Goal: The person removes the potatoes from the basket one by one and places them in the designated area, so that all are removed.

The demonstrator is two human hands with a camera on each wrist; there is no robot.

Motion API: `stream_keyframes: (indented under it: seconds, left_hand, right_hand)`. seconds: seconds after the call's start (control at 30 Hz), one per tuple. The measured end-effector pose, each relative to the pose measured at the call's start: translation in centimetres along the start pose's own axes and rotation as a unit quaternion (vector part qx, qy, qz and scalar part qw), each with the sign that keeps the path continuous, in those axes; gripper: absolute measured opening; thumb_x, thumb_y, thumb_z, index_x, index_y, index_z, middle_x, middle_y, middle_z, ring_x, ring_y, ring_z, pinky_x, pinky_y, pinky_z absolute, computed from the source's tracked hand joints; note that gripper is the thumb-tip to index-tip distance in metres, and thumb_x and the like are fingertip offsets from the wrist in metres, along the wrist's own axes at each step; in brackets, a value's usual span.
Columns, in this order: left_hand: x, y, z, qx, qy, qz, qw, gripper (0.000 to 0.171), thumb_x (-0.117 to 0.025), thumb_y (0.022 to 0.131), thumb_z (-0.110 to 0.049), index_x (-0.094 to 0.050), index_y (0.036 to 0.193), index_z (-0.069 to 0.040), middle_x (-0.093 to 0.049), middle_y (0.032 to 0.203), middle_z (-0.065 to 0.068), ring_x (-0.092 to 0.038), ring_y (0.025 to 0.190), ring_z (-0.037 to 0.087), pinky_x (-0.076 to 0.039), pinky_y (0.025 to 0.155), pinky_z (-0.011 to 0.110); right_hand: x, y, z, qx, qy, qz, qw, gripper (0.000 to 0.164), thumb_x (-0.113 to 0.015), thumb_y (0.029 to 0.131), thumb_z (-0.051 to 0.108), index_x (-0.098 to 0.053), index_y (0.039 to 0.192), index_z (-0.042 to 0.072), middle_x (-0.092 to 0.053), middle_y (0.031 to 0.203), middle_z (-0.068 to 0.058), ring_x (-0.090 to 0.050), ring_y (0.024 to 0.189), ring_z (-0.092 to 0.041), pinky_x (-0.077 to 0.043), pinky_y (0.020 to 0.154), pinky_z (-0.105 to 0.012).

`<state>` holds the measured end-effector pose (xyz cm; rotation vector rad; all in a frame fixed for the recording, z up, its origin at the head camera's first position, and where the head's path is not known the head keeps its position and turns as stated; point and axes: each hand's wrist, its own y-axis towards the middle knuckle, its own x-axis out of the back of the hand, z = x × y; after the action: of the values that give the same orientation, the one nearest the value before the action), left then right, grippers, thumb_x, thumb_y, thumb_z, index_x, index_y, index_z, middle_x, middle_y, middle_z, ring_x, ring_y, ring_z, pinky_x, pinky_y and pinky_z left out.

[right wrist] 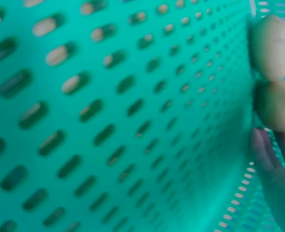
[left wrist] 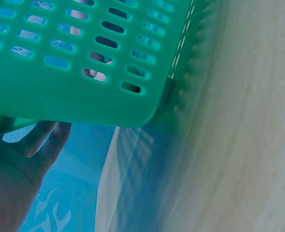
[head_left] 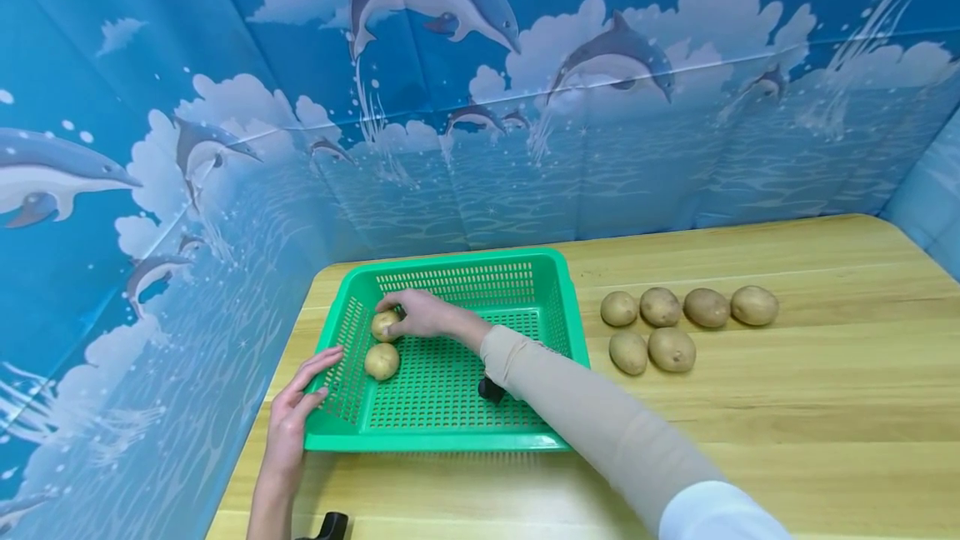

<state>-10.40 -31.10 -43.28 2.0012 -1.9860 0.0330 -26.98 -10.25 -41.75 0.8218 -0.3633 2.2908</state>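
Note:
A green plastic basket (head_left: 442, 442) with slotted walls stands on the table. Over its left rim lies my left hand (head_left: 287, 419), holding the edge near the front corner, its fingertips inside. In the left wrist view, fingers (left wrist: 55, 142) pass behind the green rim. My right hand (head_left: 427, 313) reaches into the basket and grips a potato (head_left: 384, 325) by the left wall. Just in front of that one, a second potato (head_left: 382, 362) rests on the basket floor. The right wrist view has both potatoes side by side, with fingers (right wrist: 263, 150) at the nearer one.
On the wooden table (head_left: 810, 407) right of the basket, several potatoes (head_left: 672, 349) lie in two rows. A blue dolphin-printed curtain (head_left: 480, 182) hangs behind and to the left of the table. The right forearm (head_left: 600, 407) crosses the basket's front right corner.

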Motion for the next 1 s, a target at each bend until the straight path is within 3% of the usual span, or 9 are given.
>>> stream_keyframes:
  seconds: [0.17, 0.33, 0.57, 0.67, 1.0]
  left_hand:
    - [0.0, -0.1, -0.1, 0.002, 0.0, -0.001, 1.0, 0.041, -0.038, 0.1, 0.003, -0.052, 0.138, 0.002, -0.046, 0.148, 0.011, -0.026, 0.144, 0.018, -0.015, 0.113, 0.048]
    - [0.1, -0.1, -0.3, 0.0, -0.006, -0.005, 1.0, 0.04, -0.038, 0.1, 0.003, -0.053, 0.137, 0.002, -0.046, 0.147, 0.012, -0.027, 0.144, 0.018, -0.013, 0.114, 0.052]
    - [0.2, -0.2, -0.3, 0.003, -0.003, -0.005, 1.0, 0.04, -0.038, 0.1, 0.003, -0.053, 0.137, 0.002, -0.046, 0.148, 0.011, -0.027, 0.144, 0.017, -0.013, 0.113, 0.054]
    - [0.1, -0.2, -0.3, 0.003, -0.002, -0.006, 1.0, 0.04, -0.038, 0.1, 0.003, -0.053, 0.137, 0.002, -0.046, 0.147, 0.011, -0.027, 0.144, 0.017, -0.013, 0.113, 0.053]
    - [0.0, -0.1, 0.0, -0.014, 0.0, -0.001, 0.9999, 0.04, -0.038, 0.099, 0.004, -0.053, 0.137, 0.003, -0.045, 0.148, 0.014, -0.028, 0.143, 0.02, -0.022, 0.111, 0.026]
  right_hand:
    - [-0.4, 0.1, -0.8, -0.002, 0.048, -0.001, 0.999, 0.047, -0.067, 0.094, 0.016, -0.054, 0.138, 0.008, -0.058, 0.134, -0.005, -0.06, 0.109, -0.017, -0.048, 0.087, -0.027]
    - [-0.9, 0.4, -0.8, -0.006, 0.085, -0.027, 0.996, 0.047, -0.072, 0.09, 0.016, -0.058, 0.134, 0.007, -0.062, 0.125, -0.005, -0.064, 0.099, -0.015, -0.05, 0.082, -0.026]
    - [-1.8, 0.7, -0.5, -0.041, 0.08, -0.061, 0.994, 0.052, -0.077, 0.086, 0.017, -0.059, 0.134, 0.01, -0.062, 0.127, -0.003, -0.06, 0.103, -0.013, -0.048, 0.083, -0.026]
    - [-2.0, 0.8, -0.6, -0.051, 0.075, -0.06, 0.994, 0.053, -0.078, 0.085, 0.017, -0.059, 0.134, 0.011, -0.063, 0.124, -0.002, -0.061, 0.097, -0.012, -0.05, 0.078, -0.025]
    - [-1.7, 0.8, -0.6, -0.074, 0.082, -0.069, 0.992, 0.05, -0.084, 0.078, 0.018, -0.065, 0.124, 0.014, -0.062, 0.099, 0.0, -0.058, 0.085, -0.013, -0.049, 0.07, -0.026]
